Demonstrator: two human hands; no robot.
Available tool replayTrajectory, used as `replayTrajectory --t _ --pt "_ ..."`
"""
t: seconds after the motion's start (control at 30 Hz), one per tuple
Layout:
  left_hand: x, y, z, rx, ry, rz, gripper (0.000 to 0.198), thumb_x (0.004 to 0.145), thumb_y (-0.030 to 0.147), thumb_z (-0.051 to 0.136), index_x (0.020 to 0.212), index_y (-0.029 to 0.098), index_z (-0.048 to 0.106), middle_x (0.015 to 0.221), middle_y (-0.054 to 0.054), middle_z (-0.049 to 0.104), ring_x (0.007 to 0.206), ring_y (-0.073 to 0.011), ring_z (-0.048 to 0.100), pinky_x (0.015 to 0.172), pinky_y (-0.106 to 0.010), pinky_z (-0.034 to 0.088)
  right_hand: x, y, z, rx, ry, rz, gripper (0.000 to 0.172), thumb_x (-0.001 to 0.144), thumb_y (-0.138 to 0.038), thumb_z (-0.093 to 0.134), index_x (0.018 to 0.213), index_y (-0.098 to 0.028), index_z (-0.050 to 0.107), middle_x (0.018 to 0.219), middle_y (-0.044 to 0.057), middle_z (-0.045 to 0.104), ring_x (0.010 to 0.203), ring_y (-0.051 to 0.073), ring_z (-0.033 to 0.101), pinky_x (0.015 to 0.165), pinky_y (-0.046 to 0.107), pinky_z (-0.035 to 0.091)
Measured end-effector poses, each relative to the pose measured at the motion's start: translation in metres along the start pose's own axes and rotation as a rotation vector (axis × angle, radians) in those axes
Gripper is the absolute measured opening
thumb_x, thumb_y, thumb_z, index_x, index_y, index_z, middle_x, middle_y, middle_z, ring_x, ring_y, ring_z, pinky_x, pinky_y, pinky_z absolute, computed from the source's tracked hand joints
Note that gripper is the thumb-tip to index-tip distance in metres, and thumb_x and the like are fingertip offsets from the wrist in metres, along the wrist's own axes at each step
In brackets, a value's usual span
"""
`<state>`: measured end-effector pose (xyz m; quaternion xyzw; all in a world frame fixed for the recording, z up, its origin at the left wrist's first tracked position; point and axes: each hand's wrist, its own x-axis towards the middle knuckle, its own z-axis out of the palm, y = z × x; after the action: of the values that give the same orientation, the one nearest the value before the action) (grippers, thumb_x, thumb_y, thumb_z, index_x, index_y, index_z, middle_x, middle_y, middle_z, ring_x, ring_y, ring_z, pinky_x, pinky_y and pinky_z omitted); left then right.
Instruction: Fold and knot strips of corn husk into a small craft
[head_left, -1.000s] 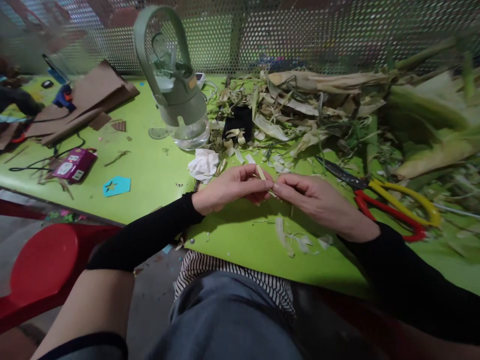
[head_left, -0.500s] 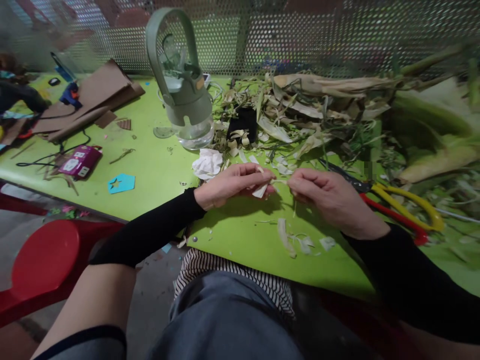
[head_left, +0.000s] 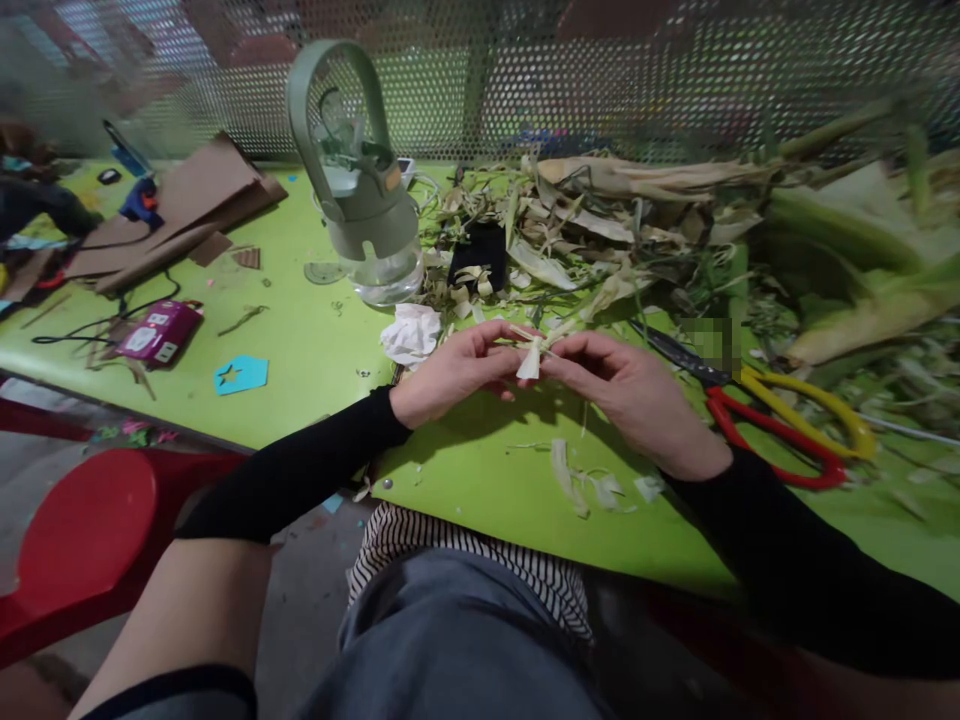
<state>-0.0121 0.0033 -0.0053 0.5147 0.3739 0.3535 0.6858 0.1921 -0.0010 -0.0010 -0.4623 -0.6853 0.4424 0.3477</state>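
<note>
Between my two hands is a small pale piece of corn husk (head_left: 529, 362), pinched or tied at its middle, with a flared end pointing toward me and thin strands sticking out. My left hand (head_left: 469, 365) grips it from the left with thumb and fingers together. From the right, my right hand (head_left: 626, 390) pinches it, the fingertips close to those of the left. Scraps of husk (head_left: 568, 478) lie on the green table (head_left: 465, 490) below. Scissors (head_left: 787, 425) with one red and one yellow handle rest beside my right wrist.
Corn husks (head_left: 645, 190) and shreds are heaped at the back right. A water bottle (head_left: 360, 210) with a loop handle stands behind crumpled white tissue (head_left: 411, 335). Leftward are a purple box (head_left: 160, 333), a blue paper piece (head_left: 241, 375), brown cardboard (head_left: 187, 200) and a red stool (head_left: 86, 520).
My right hand has moved left, closing the gap to my left hand. The strand stretched between them no longer shows taut, and the husk's flared end now points down between the fingertips.
</note>
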Motion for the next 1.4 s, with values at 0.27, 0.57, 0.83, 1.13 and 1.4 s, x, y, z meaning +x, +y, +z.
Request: replayTrajectory --t 0.27,0.57,0.83,1.13,1.4 --pt "-0.005 0.001 -0.007 0.701 0.162 0.499 0.020 0.092 0.033 0.069 0.105 0.019 0.075 0.108 -0.009 0.068 0.099 -0.0184 0.062 0.080 -0.029 0.052 -0.006 -0.013 0.001 -0.314 0.010 -0.194 0.023 0.096 -0.036 0.060 0.077 -0.023 0.061 0.067 -0.001 0.057 0.057 0.015 0.048 0.055 0.031 0.036" --pt "-0.008 0.003 -0.006 0.940 0.101 0.540 0.026 0.101 0.030 0.052 0.085 0.017 0.069 0.117 -0.015 0.073 0.102 -0.0216 0.068 0.088 -0.035 0.053 -0.009 -0.019 0.001 -0.534 0.057 -0.280 0.022 0.098 -0.031 0.051 0.077 -0.025 0.054 0.071 0.003 0.060 0.063 0.020 0.053 0.061 0.035 0.038" --pt "-0.006 -0.001 -0.005 0.852 -0.098 0.471 0.027 0.097 0.019 0.045 0.111 0.018 0.067 0.116 -0.011 0.075 0.103 -0.0198 0.069 0.094 -0.034 0.052 -0.010 -0.013 0.005 -0.623 -0.061 -0.360 0.022 0.100 -0.030 0.045 0.081 -0.025 0.056 0.079 0.007 0.066 0.071 0.023 0.057 0.065 0.036 0.043" --pt "-0.008 0.003 -0.010 0.966 -0.131 0.596 0.025 0.103 0.031 0.039 0.106 0.017 0.061 0.102 -0.011 0.069 0.094 -0.0197 0.063 0.091 -0.035 0.052 -0.013 -0.028 0.000 -0.554 -0.106 -0.354 0.022 0.098 -0.028 0.045 0.077 -0.026 0.051 0.070 0.003 0.060 0.063 0.019 0.052 0.061 0.035 0.040" --pt "-0.014 -0.004 -0.007 1.058 -0.134 0.649 0.022 0.104 0.034 0.033 0.105 0.019 0.050 0.099 -0.010 0.060 0.089 -0.0207 0.055 0.085 -0.036 0.050 -0.017 -0.034 0.000 -0.525 -0.117 -0.365 0.025 0.098 -0.029 0.045 0.074 -0.026 0.050 0.066 0.001 0.054 0.061 0.018 0.050 0.059 0.034 0.036"
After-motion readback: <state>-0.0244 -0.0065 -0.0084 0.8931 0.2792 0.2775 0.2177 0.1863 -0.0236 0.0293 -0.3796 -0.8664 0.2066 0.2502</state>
